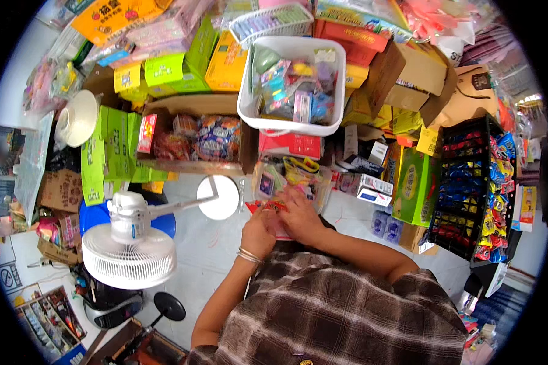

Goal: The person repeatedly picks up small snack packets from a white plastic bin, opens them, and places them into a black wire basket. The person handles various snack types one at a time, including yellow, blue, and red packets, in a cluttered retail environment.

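My left hand [259, 232], with light bangles at the wrist, grips a small red packet [254, 206] above my lap. My right hand [302, 220] lies over the packet's other side, its fingers slightly blurred. A pink part of the packet shows between the two hands, and the rest is covered by my fingers. Just beyond my fingertips sits a clear plastic tub [325, 190] with mixed small goods. A yellow-and-black item [301, 168] and a dark-faced item in a package [266, 184] lie in it.
A white bin [245, 109] of packaged trinkets stands ahead. A cardboard carton [196, 165] of wrapped snacks is left of it. A white fan [128, 251] stands at my left, its round base [226, 205] on the floor. At right stands a black rack [466, 187] of bright packets.
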### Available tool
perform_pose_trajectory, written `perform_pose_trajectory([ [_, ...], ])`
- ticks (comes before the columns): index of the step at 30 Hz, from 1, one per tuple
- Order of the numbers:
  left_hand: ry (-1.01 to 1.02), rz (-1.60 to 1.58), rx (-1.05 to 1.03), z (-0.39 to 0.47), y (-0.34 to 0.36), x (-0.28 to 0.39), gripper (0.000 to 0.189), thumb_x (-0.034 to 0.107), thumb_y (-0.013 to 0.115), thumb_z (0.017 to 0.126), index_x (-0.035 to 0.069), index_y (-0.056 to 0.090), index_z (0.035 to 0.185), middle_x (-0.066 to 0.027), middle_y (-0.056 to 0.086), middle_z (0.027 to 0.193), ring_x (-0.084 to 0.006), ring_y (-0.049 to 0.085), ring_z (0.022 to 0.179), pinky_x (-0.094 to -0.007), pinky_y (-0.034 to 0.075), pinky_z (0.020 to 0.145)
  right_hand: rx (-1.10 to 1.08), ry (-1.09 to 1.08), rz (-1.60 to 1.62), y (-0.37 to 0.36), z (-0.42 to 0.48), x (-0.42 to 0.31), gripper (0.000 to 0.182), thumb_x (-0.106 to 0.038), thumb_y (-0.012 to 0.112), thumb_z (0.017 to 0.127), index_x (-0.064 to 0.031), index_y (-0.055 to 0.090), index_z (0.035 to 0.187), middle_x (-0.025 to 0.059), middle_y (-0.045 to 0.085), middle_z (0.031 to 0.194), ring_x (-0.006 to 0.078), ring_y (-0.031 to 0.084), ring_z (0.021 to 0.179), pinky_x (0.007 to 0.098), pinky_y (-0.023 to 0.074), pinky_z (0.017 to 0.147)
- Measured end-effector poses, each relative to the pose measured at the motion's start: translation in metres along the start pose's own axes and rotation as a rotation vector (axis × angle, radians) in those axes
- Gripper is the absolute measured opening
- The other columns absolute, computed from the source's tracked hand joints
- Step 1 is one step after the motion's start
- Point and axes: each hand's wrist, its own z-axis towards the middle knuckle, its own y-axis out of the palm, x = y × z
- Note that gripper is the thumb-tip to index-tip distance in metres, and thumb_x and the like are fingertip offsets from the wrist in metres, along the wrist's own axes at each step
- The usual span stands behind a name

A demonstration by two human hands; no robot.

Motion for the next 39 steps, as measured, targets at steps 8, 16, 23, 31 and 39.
perform_pose_trajectory([
  [8,0.086,-0.011,0.001,0.025,-0.031,-0.001,0.043,0.0,0.051,0.069,0.003,0.06,0.111,-0.0266,0.056,0.117,-0.0424,0.058,0.099,-0.0471,0.049,0.085,0.373,0.092,0.288,-0.118,0.097,0.066,0.028,-0.01,0.064,0.077,-0.0054,0.065,0.104,0.0136,0.064,0.107,0.0303,0.06,0.103,0.0373,0.0469,0.09],
  [16,0.072,0.022,0.045,0.042,-0.04,0.004,0.041,0.006,0.062,0.071,-0.005,0.059,0.11,-0.0256,0.059,0.113,-0.0408,0.058,0.103,-0.0431,0.047,0.09,0.5,0.473,-0.393,-0.338,0.239,0.27,0.032,-0.019,0.07,0.073,-0.0029,0.067,0.1,0.0175,0.067,0.097,0.0322,0.064,0.091,0.0391,0.0491,0.082],
  [23,-0.054,-0.026,0.153,0.047,-0.036,0.005,0.045,0.006,0.062,0.071,-0.008,0.057,0.112,-0.0273,0.058,0.116,-0.0409,0.057,0.107,-0.0439,0.046,0.093,-0.226,0.27,-0.47,-0.389,0.281,0.285,0.027,-0.024,0.075,0.066,-0.0009,0.064,0.073,0.0076,0.054,0.061,0.0173,0.051,0.062,0.0382,0.0425,0.061],
  [31,0.029,0.007,0.286,0.069,-0.042,0.032,0.042,0.003,0.062,0.073,-0.005,0.057,0.114,-0.0231,0.059,0.115,-0.0398,0.058,0.101,-0.0415,0.048,0.087,0.383,0.158,0.43,-0.35,0.227,0.163,0.02,-0.019,0.071,0.081,-0.0015,0.067,0.089,-0.0018,0.063,0.074,0.0072,0.054,0.065,0.023,0.0441,0.061],
  [39,-0.005,-0.049,0.242,0.084,-0.044,0.051,0.047,-0.006,0.05,0.067,-0.003,0.056,0.114,-0.0228,0.056,0.119,-0.0412,0.058,0.098,-0.0434,0.049,0.084,-0.238,-0.037,0.544,-0.141,0.114,0.055,0.017,-0.014,0.064,0.08,-0.0027,0.06,0.092,0.015,0.061,0.083,0.0273,0.063,0.076,0.036,0.05,0.069],
])
